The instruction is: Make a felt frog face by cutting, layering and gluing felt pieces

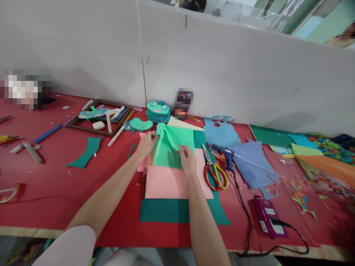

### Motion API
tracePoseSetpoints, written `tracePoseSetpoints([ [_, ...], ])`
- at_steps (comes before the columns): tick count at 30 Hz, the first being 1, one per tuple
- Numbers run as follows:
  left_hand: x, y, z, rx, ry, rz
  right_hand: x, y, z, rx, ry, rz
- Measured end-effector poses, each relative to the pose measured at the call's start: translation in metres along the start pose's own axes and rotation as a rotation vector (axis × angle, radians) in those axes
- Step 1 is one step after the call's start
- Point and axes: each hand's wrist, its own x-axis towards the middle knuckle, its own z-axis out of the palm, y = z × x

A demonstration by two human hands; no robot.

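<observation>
A light green felt sheet lies bunched on top of a pink sheet, which rests on a dark green sheet on the red table. My left hand pinches the light green sheet's upper left corner. My right hand grips the same sheet near its right side, fingers closed on the fabric.
Red-and-yellow scissors and a blue glue gun lie right of the sheets; its black cord runs to a purple power strip. Blue felt pieces, frog-shaped cutouts and a wooden tray of sticks sit behind. White partition walls back the table.
</observation>
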Motion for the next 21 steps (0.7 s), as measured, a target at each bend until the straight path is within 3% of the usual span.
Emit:
tracePoseSetpoints([
  [4, -0.004, -0.009, 0.019, -0.072, 0.003, 0.032, -0.005, -0.006, 0.004, -0.017, -0.197, -0.194],
  [8, -0.012, -0.016, 0.030, -0.102, 0.014, 0.083, -0.007, -0.004, 0.011, -0.122, -0.249, -0.294],
  [12, -0.013, -0.019, 0.029, -0.123, -0.024, 0.115, -0.008, 0.005, 0.016, -0.284, -0.115, -0.362],
  [16, -0.010, -0.022, 0.029, -0.123, -0.049, 0.149, -0.008, 0.013, 0.015, -0.353, 0.123, -0.228],
  [21, -0.007, -0.022, 0.029, -0.122, -0.080, 0.186, -0.004, 0.018, 0.012, -0.323, 0.195, -0.171],
])
